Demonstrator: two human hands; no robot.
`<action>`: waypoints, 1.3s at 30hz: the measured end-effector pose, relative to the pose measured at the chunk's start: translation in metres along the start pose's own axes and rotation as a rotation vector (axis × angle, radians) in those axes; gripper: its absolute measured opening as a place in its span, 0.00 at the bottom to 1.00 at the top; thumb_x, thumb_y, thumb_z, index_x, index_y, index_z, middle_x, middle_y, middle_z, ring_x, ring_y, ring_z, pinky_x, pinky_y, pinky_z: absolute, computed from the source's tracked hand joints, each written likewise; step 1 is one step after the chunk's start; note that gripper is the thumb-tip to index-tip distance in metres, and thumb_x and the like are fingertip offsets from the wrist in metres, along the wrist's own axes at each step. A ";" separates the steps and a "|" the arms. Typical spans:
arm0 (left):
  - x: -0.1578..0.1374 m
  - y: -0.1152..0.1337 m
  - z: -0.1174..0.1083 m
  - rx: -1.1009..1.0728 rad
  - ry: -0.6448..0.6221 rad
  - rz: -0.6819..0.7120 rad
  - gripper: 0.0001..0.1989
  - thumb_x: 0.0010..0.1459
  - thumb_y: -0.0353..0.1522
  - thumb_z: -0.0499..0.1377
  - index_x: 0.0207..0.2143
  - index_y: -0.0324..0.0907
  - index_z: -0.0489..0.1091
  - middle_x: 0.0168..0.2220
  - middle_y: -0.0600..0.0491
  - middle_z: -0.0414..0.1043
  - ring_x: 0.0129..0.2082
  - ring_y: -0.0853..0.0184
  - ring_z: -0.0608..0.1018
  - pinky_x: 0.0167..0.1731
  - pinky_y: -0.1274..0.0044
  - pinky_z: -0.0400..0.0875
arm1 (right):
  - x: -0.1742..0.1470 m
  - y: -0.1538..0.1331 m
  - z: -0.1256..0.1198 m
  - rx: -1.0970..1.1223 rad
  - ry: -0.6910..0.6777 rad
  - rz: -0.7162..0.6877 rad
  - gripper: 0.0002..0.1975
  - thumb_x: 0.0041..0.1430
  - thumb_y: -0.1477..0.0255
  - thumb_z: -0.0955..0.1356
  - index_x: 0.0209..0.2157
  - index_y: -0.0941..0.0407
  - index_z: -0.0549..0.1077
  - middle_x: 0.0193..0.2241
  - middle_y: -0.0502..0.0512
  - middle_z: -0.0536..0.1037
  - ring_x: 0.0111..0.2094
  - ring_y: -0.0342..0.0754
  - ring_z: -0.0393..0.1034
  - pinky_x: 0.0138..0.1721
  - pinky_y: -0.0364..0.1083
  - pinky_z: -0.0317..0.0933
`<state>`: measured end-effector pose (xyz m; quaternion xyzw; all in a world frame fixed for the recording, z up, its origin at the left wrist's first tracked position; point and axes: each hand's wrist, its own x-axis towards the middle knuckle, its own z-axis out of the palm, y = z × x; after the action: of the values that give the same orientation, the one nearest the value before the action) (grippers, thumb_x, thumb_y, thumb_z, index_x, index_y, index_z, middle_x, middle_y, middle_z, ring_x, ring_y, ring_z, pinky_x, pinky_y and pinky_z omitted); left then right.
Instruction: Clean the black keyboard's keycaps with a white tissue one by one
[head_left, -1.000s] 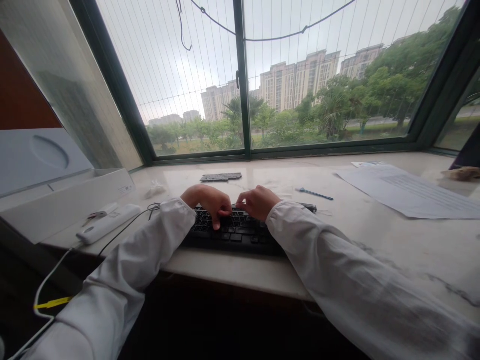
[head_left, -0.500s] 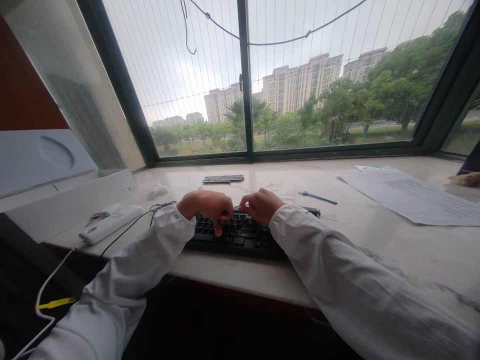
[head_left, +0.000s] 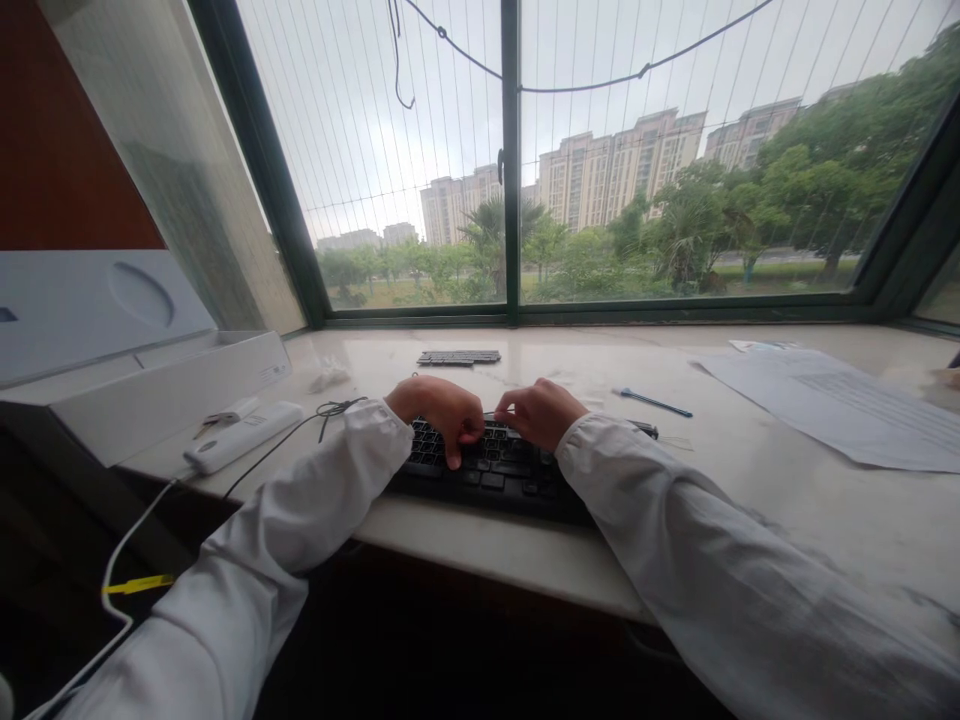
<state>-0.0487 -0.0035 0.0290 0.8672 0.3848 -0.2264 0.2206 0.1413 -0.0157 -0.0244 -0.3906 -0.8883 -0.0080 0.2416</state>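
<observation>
A black keyboard (head_left: 495, 485) lies near the front edge of the pale stone sill, with several of its key places showing light outlines. My left hand (head_left: 446, 412) is over its middle, fingers curled in and thumb pointing down onto the keys; whatever the fingers may hold is hidden. Close beside it, my right hand (head_left: 544, 412) pinches at the keyboard's back edge. A thin light line shows by its fingertips, too small to name. Beyond the hands sits a block of small grey keycaps (head_left: 459, 357) laid close together in rows.
Right of the hands lie a thin blue stick (head_left: 652, 402), a dark-handled tool (head_left: 646, 430) and printed papers (head_left: 832, 405). To the left are a white power strip (head_left: 244, 438), a dark cable (head_left: 281, 450) and a white open box (head_left: 172, 390). A window (head_left: 511, 200) stands behind.
The whole view has shifted a little, so things appear farther right. Both hands keep nearly the same pose over the keyboard.
</observation>
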 end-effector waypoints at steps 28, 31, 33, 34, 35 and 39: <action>-0.015 0.001 0.009 -0.158 0.198 0.143 0.21 0.40 0.39 0.69 0.20 0.41 0.58 0.16 0.62 0.54 0.20 0.74 0.56 0.22 0.77 0.48 | 0.001 0.000 -0.001 -0.041 0.011 -0.028 0.09 0.58 0.65 0.68 0.34 0.49 0.80 0.20 0.48 0.77 0.25 0.44 0.70 0.29 0.42 0.53; -0.012 0.003 0.011 -0.120 0.247 0.157 0.21 0.41 0.41 0.68 0.19 0.41 0.58 0.16 0.62 0.53 0.20 0.74 0.56 0.22 0.77 0.48 | 0.002 -0.001 -0.002 -0.055 0.003 -0.031 0.09 0.59 0.64 0.67 0.35 0.49 0.80 0.20 0.48 0.77 0.25 0.44 0.71 0.29 0.42 0.53; -0.012 0.004 0.011 -0.111 0.306 0.164 0.21 0.42 0.42 0.68 0.19 0.41 0.58 0.16 0.62 0.53 0.20 0.74 0.57 0.22 0.78 0.49 | 0.002 0.000 -0.002 -0.060 0.006 -0.040 0.09 0.59 0.64 0.67 0.35 0.49 0.80 0.20 0.48 0.77 0.25 0.45 0.71 0.30 0.42 0.54; -0.011 0.005 0.011 -0.103 0.329 0.162 0.21 0.43 0.42 0.67 0.19 0.41 0.58 0.16 0.62 0.53 0.20 0.74 0.57 0.23 0.78 0.49 | 0.002 0.000 -0.002 -0.063 0.007 -0.048 0.10 0.59 0.64 0.67 0.36 0.49 0.80 0.20 0.48 0.77 0.25 0.45 0.71 0.30 0.43 0.54; -0.011 0.005 0.011 -0.093 0.344 0.158 0.21 0.43 0.42 0.67 0.19 0.41 0.58 0.16 0.62 0.54 0.20 0.73 0.58 0.23 0.78 0.50 | 0.002 0.000 -0.001 -0.065 0.008 -0.055 0.10 0.60 0.64 0.67 0.36 0.49 0.80 0.20 0.48 0.77 0.25 0.45 0.71 0.30 0.43 0.54; -0.008 0.009 0.013 -0.078 0.356 0.139 0.21 0.43 0.43 0.67 0.19 0.41 0.59 0.16 0.62 0.53 0.20 0.74 0.57 0.23 0.77 0.49 | 0.002 0.002 -0.003 -0.064 0.031 -0.040 0.10 0.59 0.64 0.67 0.36 0.50 0.80 0.21 0.49 0.78 0.26 0.45 0.71 0.31 0.43 0.55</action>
<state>-0.0489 -0.0206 0.0252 0.9088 0.3655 -0.0384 0.1975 0.1429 -0.0132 -0.0214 -0.3800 -0.8913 -0.0473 0.2427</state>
